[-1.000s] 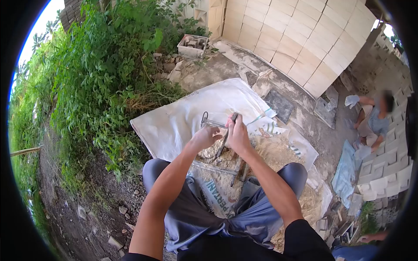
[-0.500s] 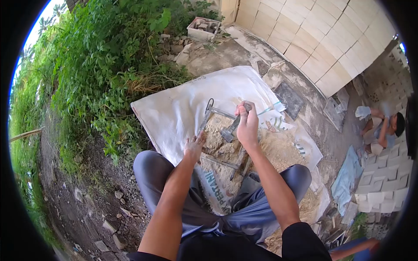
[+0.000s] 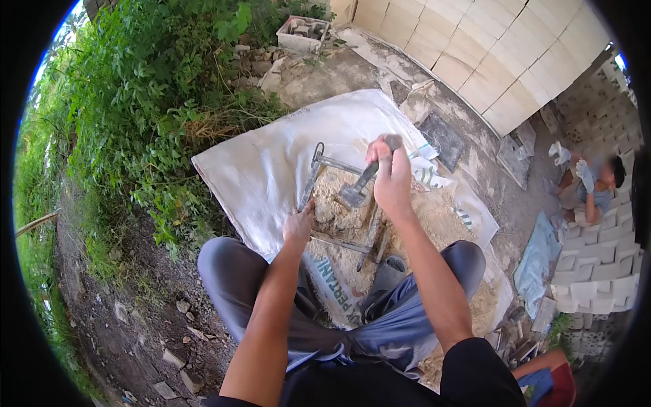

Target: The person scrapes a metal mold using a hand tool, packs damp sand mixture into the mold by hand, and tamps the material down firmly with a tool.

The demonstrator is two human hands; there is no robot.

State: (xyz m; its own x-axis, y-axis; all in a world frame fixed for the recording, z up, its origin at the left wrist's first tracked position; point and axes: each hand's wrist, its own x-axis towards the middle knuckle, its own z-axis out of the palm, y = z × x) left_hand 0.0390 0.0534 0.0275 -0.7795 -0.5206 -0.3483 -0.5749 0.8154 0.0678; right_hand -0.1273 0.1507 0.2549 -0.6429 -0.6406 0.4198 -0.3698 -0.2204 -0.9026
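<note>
My right hand [image 3: 393, 178] is closed around the handle of a hammer [image 3: 352, 196], whose blocky grey head is over the pale, crumbly material [image 3: 332, 214] inside a rectangular metal frame [image 3: 339, 242]. I cannot tell whether the head touches that material. At the frame's left bar is my left hand [image 3: 298, 222], its fingers bent against the metal. The frame lies on a white woven sack [image 3: 258, 159] with printed lettering. More pale powder [image 3: 434, 230] covers the sack to the right of the frame.
Green plants [image 3: 156, 122] grow on the left beside gravelly soil. Pale blocks [image 3: 502, 68] are stacked at the upper right, near a dark slab [image 3: 442, 141]. A white crate [image 3: 303, 35] stands at the back. At right, a person [image 3: 588, 186] wears white gloves, near a blue cloth [image 3: 539, 258].
My right hand and the hammer have shifted slightly, with the handle tilted more to the right. My left hand stays at the frame. The gloved person's hands have moved apart.
</note>
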